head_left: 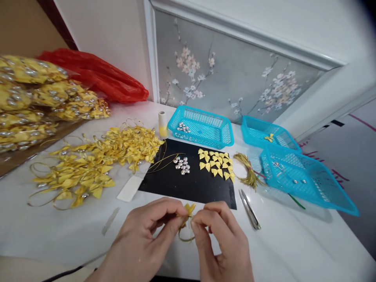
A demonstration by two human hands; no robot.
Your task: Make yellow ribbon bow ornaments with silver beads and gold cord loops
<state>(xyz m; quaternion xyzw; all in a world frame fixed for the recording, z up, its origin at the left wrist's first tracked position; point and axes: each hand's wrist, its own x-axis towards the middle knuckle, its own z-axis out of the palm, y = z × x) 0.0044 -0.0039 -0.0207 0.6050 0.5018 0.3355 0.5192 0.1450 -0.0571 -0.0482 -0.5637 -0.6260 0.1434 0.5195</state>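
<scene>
One bow (190, 208), gripped by our left fingers (173, 204), lies beside our closed right fingers (207, 217), cord (187, 240) looping toward us.

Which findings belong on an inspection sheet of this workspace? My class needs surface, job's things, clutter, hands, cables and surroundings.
Surface: white tabletop, black mat on it.
Job's things: yellow bow with gold cord loop, between the hands; silver beads and loose bows on the mat.
Clutter: metal tweezers right of the mat; three blue baskets; heaped bows at left.
Left hand: fingers pinch the yellow bow.
Right hand: fingers closed beside it; their grip is unclear.
Cables: black cable, lower left.
Surroundings: red bag, bagged bows, floral panel behind.
</scene>
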